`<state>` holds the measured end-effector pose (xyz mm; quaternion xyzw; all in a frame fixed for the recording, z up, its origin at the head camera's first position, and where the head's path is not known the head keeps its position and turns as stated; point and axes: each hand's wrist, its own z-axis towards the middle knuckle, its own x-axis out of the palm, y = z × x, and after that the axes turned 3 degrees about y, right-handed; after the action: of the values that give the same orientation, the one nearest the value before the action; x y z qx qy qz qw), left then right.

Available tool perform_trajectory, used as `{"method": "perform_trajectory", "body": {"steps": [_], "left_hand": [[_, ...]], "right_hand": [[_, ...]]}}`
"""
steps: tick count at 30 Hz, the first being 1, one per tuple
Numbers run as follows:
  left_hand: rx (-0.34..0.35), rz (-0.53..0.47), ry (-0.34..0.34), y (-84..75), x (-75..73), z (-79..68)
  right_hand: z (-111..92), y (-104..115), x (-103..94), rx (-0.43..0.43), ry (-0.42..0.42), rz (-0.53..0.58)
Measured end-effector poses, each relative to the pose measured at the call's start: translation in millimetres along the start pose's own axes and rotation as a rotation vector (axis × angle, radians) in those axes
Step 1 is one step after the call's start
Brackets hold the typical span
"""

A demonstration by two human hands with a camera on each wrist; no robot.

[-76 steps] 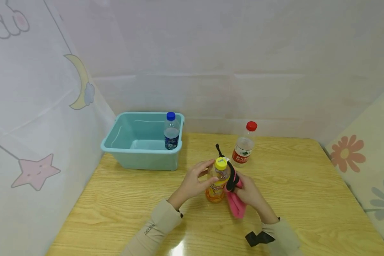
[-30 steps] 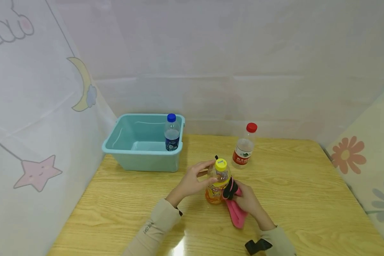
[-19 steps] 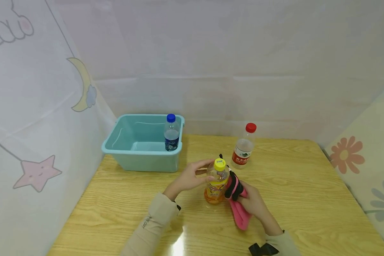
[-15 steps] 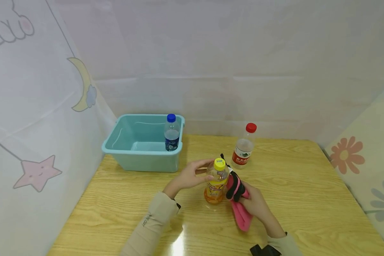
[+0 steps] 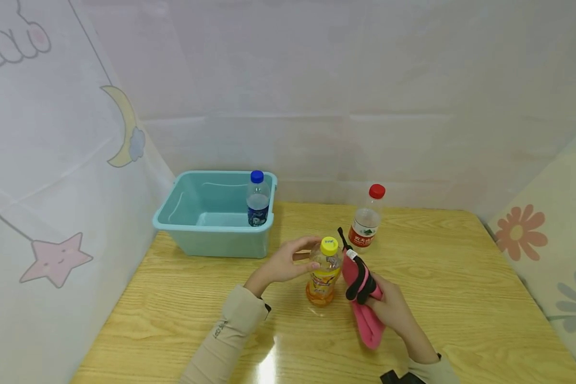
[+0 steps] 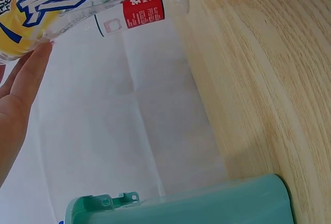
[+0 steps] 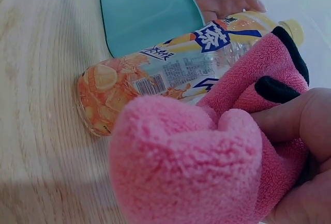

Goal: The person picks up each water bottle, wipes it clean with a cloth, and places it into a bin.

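Note:
An upright drink bottle [image 5: 322,284] with a yellow cap and orange liquid stands on the table, held near its shoulder by my left hand [image 5: 284,262], thumb in front and fingers behind. To its right, my right hand [image 5: 392,306] grips a bunched pink cloth [image 5: 367,324] with black edging. A black loop and a small white tag stick out at the cloth's upper end. In the right wrist view the fluffy cloth [image 7: 191,157] overlaps the lower right of the bottle [image 7: 170,74]. Much of my right fingers is hidden by the cloth.
A light-blue basin [image 5: 225,237] stands at the back left, with a blue-capped bottle [image 5: 257,202] upright in its right end. Behind the cloth stands a red-capped water bottle [image 5: 366,221]. The wooden table [image 5: 441,277] meets a fabric backdrop [image 5: 317,154] at the rear.
My right hand and the cloth have moved right, away from the yellow-capped bottle, leaving a gap low down between them. My left hand keeps its hold, shifted slightly left with the bottle.

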<state>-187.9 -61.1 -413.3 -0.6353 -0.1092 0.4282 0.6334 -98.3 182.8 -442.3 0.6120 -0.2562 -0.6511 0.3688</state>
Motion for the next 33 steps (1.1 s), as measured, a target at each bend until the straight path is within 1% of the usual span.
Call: {"method": "perform_trajectory", "body": {"steps": [6,10,12,15,18,20,22,24,27,33], "left_hand": [[0.007,0.021,-0.014,-5.7,0.5,-1.2],[0.021,0.021,-0.05,-6.1,2.1,-2.0],[0.042,0.032,-0.095,-4.1,4.0,-3.3],[0.079,0.062,-0.19,-0.7,8.7,-6.5],[0.115,0.114,-0.282,-0.1,14.7,-10.5],[0.136,0.148,-0.324,-1.0,18.8,-12.6],[0.152,0.185,-0.351,-2.4,22.4,-14.2],[0.164,0.213,-0.365,-3.3,25.3,-15.0],[0.174,0.224,-0.363,-2.9,28.4,-14.9],[0.173,0.162,-0.355,0.0,31.6,-14.0]], "right_hand": [[-0.9,-2.1,-3.4,-0.023,-0.017,-0.018],[-0.7,-1.9,-4.7,-0.045,-0.029,-0.033],[-0.5,-0.8,-5.3,-0.049,-0.03,-0.032],[0.0,1.8,-6.2,-0.055,-0.029,-0.023],[1.1,5.5,-7.3,-0.065,-0.029,-0.021],[2.5,8.7,-8.2,-0.082,-0.037,-0.031],[4.4,12.1,-9.0,-0.1,-0.048,-0.04],[6.4,15.4,-9.5,-0.116,-0.06,-0.042],[8.6,20.7,-9.9,-0.126,-0.067,-0.043],[9.9,27.8,-9.8,-0.126,-0.061,-0.045]]}}
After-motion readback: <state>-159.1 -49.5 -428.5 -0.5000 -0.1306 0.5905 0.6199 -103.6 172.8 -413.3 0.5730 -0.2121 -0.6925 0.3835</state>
